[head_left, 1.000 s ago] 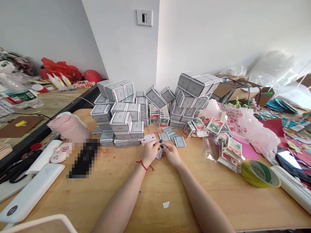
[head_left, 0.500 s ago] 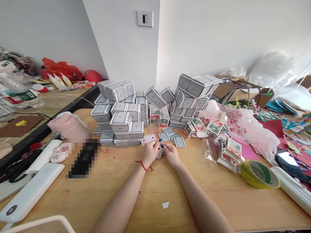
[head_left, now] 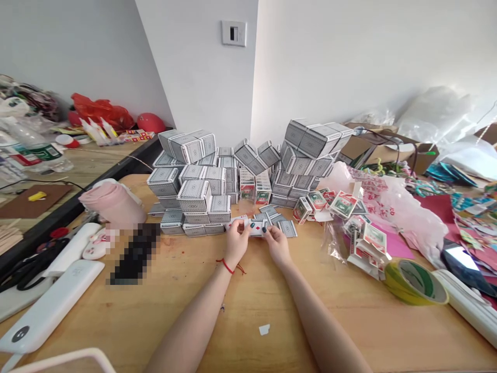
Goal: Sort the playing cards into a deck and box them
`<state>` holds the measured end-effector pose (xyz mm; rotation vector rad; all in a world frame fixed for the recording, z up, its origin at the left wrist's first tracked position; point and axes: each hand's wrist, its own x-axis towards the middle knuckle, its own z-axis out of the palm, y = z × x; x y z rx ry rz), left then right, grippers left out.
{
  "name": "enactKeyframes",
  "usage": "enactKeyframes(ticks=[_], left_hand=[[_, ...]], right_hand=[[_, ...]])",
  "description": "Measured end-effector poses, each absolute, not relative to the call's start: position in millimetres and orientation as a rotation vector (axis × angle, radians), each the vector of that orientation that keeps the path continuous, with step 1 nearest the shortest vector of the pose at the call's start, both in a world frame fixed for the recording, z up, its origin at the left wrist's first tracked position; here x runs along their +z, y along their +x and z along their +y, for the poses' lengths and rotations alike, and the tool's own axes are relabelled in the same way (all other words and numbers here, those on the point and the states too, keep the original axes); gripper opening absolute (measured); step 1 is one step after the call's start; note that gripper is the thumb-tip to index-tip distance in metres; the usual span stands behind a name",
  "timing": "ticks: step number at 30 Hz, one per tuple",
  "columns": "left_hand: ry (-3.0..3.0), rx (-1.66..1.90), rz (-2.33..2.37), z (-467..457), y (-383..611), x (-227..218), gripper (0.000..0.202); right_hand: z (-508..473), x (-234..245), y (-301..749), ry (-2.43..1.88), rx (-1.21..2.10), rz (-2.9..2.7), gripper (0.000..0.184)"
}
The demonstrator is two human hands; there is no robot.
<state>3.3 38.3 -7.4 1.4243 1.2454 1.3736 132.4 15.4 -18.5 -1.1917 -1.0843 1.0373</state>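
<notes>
Between my two hands is a playing card (head_left: pixel 257 227) with a red diamond, face toward me and held sideways. My left hand (head_left: pixel 237 241) pinches its left end, thumb on the face. At the right end, my right hand (head_left: pixel 278 243) grips it between thumb and fingers. Whether it is one card or several together, I cannot tell. Just behind lie several loose face-down cards (head_left: pixel 287 228) with grey patterned backs. Another face-up card (head_left: pixel 233 224) is partly hidden behind my left hand.
Stacked grey card decks stand at the left (head_left: pixel 194 197) and right (head_left: pixel 303 166). Opened red-green card boxes (head_left: pixel 373 238), a yellow tape roll (head_left: pixel 415 282) and a plastic bag (head_left: pixel 407 207) lie to the right. A pink roll (head_left: pixel 114 202) and white power strip (head_left: pixel 54 305) are on the left.
My hands have moved apart a little. The card between them has turned from tilted and mostly covered to sideways, its face now showing.
</notes>
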Motion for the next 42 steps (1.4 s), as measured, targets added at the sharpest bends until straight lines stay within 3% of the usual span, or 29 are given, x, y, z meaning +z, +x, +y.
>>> enactKeyframes(ticks=[4, 7, 10, 18, 31, 42], left_hand=[[1.36, 1.415, 1.242, 43.6, -0.8, -11.7, 0.018], [1.344, 1.378, 1.22, 45.0, -2.2, -11.2, 0.02], [1.39, 1.323, 1.207, 44.3, -2.1, -8.6, 0.02], [1.556, 1.216, 1.136, 38.8, -0.7, -3.8, 0.022], [1.442, 1.223, 1.119, 32.3, 5.9, -0.6, 0.026], [1.424, 1.254, 1.09, 30.2, 6.4, -2.1, 0.017]], right_hand=[[12.5, -16.5, 132.5, -1.305, 1.031, -1.267, 0.029], [11.3, -12.8, 129.9, -1.22, 1.087, -1.185, 0.026], [10.3, -8.5, 127.6, -1.127, 1.171, -1.055, 0.036], [5.9, -2.9, 126.3, -1.218, 1.212, -1.046, 0.037], [8.6, -5.1, 124.4, -1.151, 1.095, -0.992, 0.029], [4.7, -0.7, 123.0, -1.059, 1.348, -1.004, 0.026]])
